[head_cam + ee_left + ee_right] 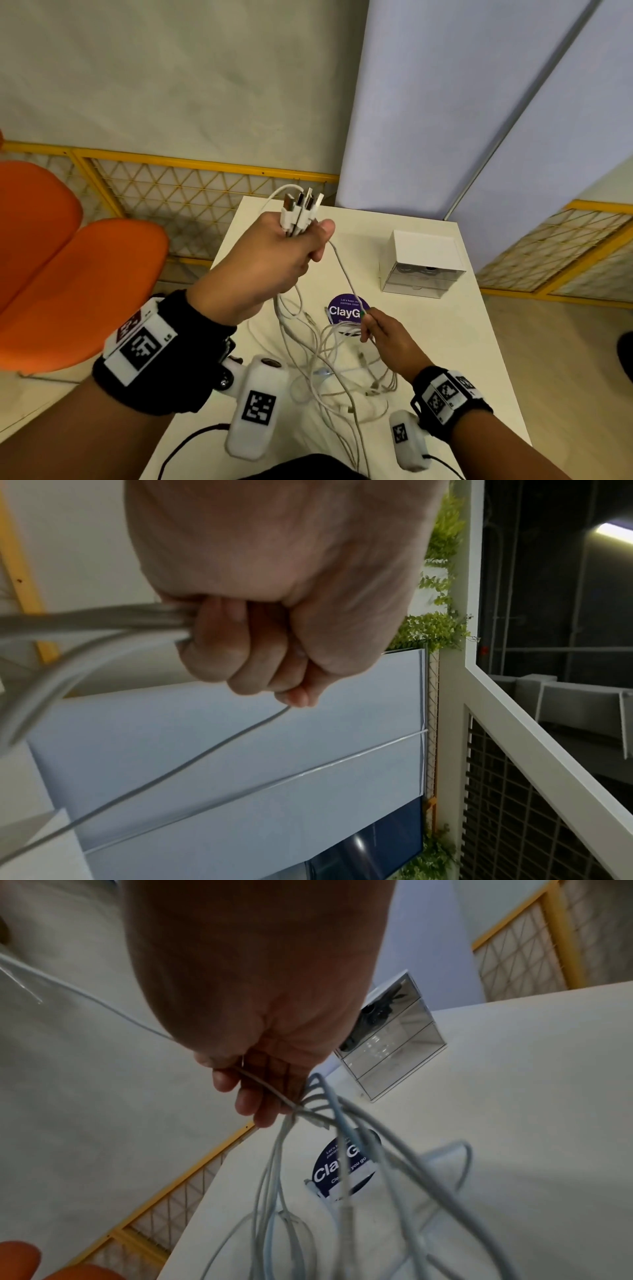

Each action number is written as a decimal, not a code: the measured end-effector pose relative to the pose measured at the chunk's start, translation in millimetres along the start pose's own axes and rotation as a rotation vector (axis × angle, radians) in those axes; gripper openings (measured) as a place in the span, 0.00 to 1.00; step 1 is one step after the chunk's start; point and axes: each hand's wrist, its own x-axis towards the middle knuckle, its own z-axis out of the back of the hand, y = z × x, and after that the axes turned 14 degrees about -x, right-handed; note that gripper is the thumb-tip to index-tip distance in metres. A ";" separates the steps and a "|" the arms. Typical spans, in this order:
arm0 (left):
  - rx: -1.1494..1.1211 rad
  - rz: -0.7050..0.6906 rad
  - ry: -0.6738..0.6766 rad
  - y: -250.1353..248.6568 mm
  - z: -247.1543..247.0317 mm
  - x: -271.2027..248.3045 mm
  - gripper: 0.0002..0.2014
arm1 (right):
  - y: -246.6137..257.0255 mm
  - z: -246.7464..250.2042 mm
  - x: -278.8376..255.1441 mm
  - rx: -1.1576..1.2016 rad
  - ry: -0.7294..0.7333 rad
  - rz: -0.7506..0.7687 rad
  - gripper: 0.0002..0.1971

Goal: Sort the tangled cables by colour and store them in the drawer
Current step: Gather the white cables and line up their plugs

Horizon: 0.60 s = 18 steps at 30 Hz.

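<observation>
My left hand (291,253) is raised above the white table (445,342) and grips a bundle of white cables (301,209), their USB plugs sticking up out of the fist (260,653). One thin white cable (342,270) runs taut from that fist down to my right hand (373,325), which pinches it just above the tangled white cables (342,370) on the table. In the right wrist view the fingers (253,1096) hold this strand over the hanging loops (342,1164). A small clear drawer unit (421,270) stands at the back right, with dark cables in its top drawer (377,1012).
A round purple sticker (346,310) lies on the table beside the tangle. An orange chair (68,274) stands to the left. A yellow mesh fence (205,192) and blue-grey panels (445,102) close the space behind the table.
</observation>
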 end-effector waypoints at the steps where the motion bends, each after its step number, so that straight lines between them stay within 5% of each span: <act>1: -0.013 0.003 -0.001 1.2 -1.2 -1.5 0.20 | -2.3 -0.6 3.3 0.002 -0.002 -0.013 0.19; 6: -0.177 -0.060 0.059 -10.0 -1.8 -5.3 0.20 | -21.0 -8.4 0.9 0.009 0.008 -0.043 0.18; 10: -0.029 -0.005 0.166 -16.0 5.9 -6.6 0.19 | -26.6 -13.2 -2.7 0.081 -0.006 -0.098 0.17; 18: -0.084 0.094 0.049 -12.7 17.5 -13.2 0.18 | -98.9 37.3 -50.8 -0.092 -0.393 -0.462 0.15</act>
